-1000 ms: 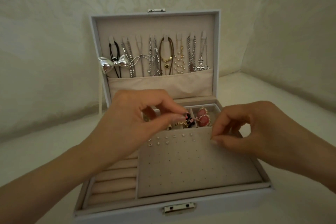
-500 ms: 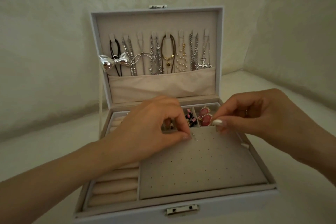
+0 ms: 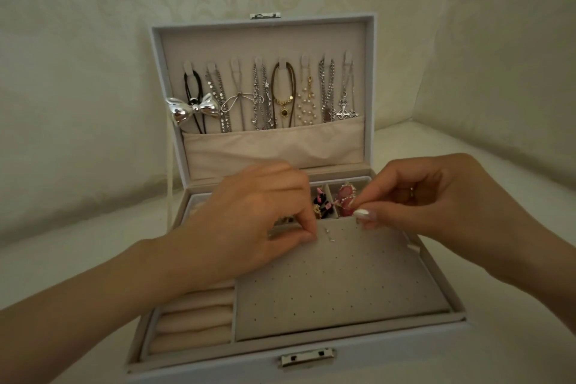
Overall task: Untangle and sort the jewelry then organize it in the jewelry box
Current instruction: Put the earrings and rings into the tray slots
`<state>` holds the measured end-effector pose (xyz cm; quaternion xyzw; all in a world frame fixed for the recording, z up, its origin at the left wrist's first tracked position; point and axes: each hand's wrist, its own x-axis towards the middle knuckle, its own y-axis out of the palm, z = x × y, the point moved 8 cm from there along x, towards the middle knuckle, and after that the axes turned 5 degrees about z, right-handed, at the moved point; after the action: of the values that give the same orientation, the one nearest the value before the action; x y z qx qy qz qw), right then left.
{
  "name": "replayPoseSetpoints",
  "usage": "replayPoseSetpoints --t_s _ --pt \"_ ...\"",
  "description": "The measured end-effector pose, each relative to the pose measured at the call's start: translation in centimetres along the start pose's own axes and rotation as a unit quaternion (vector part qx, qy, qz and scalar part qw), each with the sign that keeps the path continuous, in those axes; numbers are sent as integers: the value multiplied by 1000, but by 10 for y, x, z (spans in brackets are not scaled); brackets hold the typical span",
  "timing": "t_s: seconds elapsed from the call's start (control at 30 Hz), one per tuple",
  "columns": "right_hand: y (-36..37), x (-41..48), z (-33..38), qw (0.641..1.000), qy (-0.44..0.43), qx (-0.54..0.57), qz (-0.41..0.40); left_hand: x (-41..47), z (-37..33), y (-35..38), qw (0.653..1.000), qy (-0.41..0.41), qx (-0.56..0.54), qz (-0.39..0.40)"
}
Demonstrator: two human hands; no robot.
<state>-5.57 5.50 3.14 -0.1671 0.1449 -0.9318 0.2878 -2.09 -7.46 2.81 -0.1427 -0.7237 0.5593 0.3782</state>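
The white jewelry box (image 3: 405, 340) stands open in front of me, lid upright. My left hand (image 3: 249, 227) reaches over the tray and pinches thumb and forefinger at the far part of the grey perforated earring pad (image 3: 343, 290), right beside two or three tiny stud earrings (image 3: 329, 234). What sits between those fingertips is too small to see. My right hand (image 3: 436, 206) pinches the pad's back edge from the right. Most of the stud row is hidden under my left hand.
Several necklaces (image 3: 280, 93) and a silver bow (image 3: 190, 109) hang in the lid above a beige pocket (image 3: 274, 146). Back compartments hold a pink piece (image 3: 344, 196) and a black-and-pink piece (image 3: 322, 203). Ring rolls (image 3: 193, 321) fill the tray's left. A latch (image 3: 307, 358) sits in front.
My left hand came down from the back compartment onto the pad and now covers most of the studs. My right hand moved up from the pad's right side to its back edge.
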Motion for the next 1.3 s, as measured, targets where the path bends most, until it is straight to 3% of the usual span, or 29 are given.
replayPoseSetpoints --t_s 0.13,0.27,0.53,0.67,1.03,1.3 --pt "2 4 2 1000 -11 4 -10 -1 -7 2 999 41 0 10" --pt "12 10 -1 999 -15 -30 -1 -13 3 1 997 21 -60 46" --pt "49 32 -2 978 -47 -192 72 -35 49 -28 969 -172 -153 -92" --pt "54 37 -5 967 -51 -234 83 -44 54 -34 961 -204 -135 -131" --pt "55 36 -8 971 -59 -215 86 -49 54 -37 959 -213 -115 -149" --pt "58 31 -2 943 -128 -300 67 -48 52 -35 962 -203 -109 -148"
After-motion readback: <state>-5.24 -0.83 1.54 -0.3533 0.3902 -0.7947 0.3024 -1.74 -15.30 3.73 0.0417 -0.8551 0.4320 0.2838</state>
